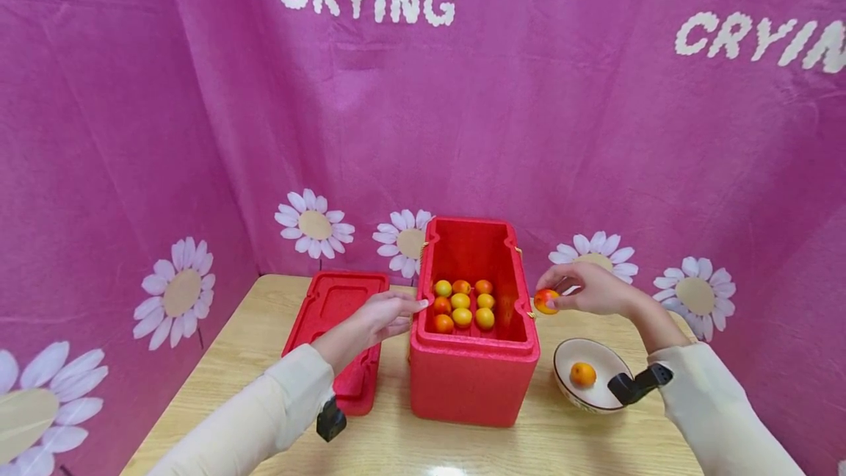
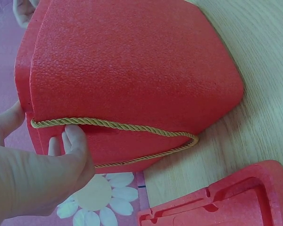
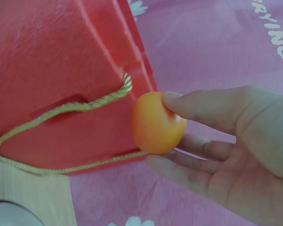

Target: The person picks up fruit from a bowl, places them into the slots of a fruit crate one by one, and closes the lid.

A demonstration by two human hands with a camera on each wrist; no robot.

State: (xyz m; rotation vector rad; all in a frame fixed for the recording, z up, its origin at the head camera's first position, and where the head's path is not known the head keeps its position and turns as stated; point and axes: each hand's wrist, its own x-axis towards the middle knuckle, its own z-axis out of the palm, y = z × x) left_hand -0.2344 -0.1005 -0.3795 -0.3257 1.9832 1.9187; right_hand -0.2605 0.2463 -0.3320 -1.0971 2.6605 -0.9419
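A red foam box [image 1: 472,388] stands uncovered on the table, with several yellow and orange-red fruits [image 1: 462,316] on its floor. My left hand [image 1: 390,314] holds the box's left wall near the top, thumb at the rim. In the left wrist view its fingers [image 2: 75,141] curl against the outer side by the gold rope handle [image 2: 132,126]. Just outside the right rim, my right hand [image 1: 595,289] pinches a small round orange-red fruit [image 1: 545,302]. The right wrist view shows this fruit [image 3: 155,125] between thumb and fingers, overlapping the box's side.
On the right a pale bowl [image 1: 604,357] with a dark rim contains one orange fruit [image 1: 583,374]. The red lid [image 1: 344,303] lies on the wooden table [image 1: 396,450] left of the box, partly behind my left arm. A purple curtain [image 1: 496,109] hangs close behind.
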